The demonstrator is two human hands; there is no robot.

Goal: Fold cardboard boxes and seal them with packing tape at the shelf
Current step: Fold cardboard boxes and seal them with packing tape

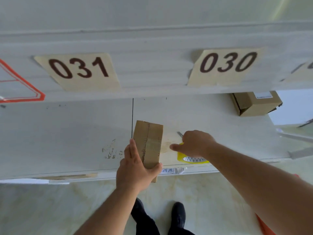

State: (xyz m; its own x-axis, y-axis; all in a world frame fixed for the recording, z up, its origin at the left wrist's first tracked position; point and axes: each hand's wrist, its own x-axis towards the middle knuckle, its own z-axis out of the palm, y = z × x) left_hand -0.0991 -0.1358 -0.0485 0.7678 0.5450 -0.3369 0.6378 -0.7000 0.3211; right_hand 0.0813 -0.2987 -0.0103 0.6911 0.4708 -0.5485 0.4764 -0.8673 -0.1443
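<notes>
Cardboard box [149, 143] gripped at its near end by left hand [135, 170], thumb against one side wall, fingers laid straight along the other. Lay flat on shelf [67, 133], near end jutting past the front edge under the palm. Held so, probably, to stop it sliding while the seam was sealed. Clear strip of tape [152, 143] ran across the top toward right hand [194, 143]. Right hand curled just over tape roll [191, 159], closed round what looked like a thin grey cutter [179, 133], tip poking out beyond the knuckles; likely poised to sever the strip. Counted: two boxes, second box [254, 104] well beyond right hand; one tape roll; one cutter; two whole number labels [79, 70] above.
</notes>
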